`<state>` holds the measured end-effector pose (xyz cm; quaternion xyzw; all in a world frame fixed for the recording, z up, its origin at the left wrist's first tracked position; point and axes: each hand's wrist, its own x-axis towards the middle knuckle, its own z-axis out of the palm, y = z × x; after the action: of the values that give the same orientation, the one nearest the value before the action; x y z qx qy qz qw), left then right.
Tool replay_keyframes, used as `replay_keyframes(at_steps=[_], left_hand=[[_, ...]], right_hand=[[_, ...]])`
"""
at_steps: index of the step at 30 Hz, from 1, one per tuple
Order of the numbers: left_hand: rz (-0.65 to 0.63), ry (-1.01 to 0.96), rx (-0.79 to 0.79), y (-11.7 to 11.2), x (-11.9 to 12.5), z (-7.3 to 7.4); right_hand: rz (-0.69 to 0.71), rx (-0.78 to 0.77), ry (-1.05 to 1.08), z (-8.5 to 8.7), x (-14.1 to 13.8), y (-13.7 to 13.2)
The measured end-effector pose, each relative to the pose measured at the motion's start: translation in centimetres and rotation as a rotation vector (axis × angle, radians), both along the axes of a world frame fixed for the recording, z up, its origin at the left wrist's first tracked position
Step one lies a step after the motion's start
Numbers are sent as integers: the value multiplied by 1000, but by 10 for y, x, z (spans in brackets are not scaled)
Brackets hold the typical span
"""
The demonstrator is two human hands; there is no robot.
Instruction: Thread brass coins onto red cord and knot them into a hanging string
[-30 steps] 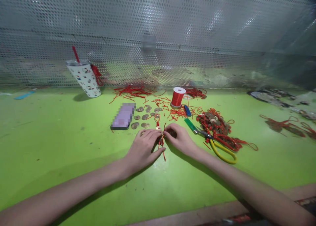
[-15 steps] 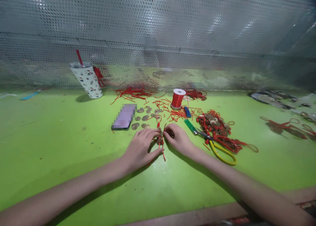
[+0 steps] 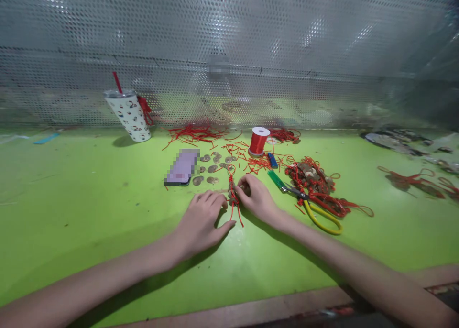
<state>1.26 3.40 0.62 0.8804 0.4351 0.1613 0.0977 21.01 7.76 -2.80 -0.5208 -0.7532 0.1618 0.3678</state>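
A coin string [image 3: 231, 194], old-style brass coins tied with red knotted cord, lies on the green tabletop between my hands. It has a loop at its far end and two loose cord tails toward me. My right hand [image 3: 256, 197] pinches the string's right side with bent thumb and fingers; the exact grip is partly hidden. Just left of the string, my left hand [image 3: 202, 220] rests with thumb and fingers apart, its thumb tip beside the cord tails. Several loose coins [image 3: 212, 169] lie beyond my left hand.
A phone [image 3: 181, 168] and a tilted-looking tumbler [image 3: 129, 115] stand left. Behind are a red cord spool [image 3: 258, 141], cord scraps and a blue lighter [image 3: 272, 160]. On the right, yellow-handled scissors [image 3: 322, 217] and a green lighter [image 3: 277, 180] adjoin piled coin strings [image 3: 311, 177].
My left hand has drawn back from the coins, leaving the string more exposed. My right fingers have shifted slightly onto it, and the cord tails have moved. The view has tilted a little.
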Motion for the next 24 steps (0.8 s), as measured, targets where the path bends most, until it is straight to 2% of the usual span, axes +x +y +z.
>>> replay_keyframes(at_steps=[8,12,16,24], left_hand=[[-31,34,21,10,3,0],[-3,-59,-27,19,2,3],[30,-204,-157,24,-1,4],[50,-330,-237,28,-4,-4]], right_hand=[[129,77,14,10,1,-24],[193,137,-93,13,-1,-34],[271,185,-156,11,-5,-39],[300,110,-147,9,-8,-42]])
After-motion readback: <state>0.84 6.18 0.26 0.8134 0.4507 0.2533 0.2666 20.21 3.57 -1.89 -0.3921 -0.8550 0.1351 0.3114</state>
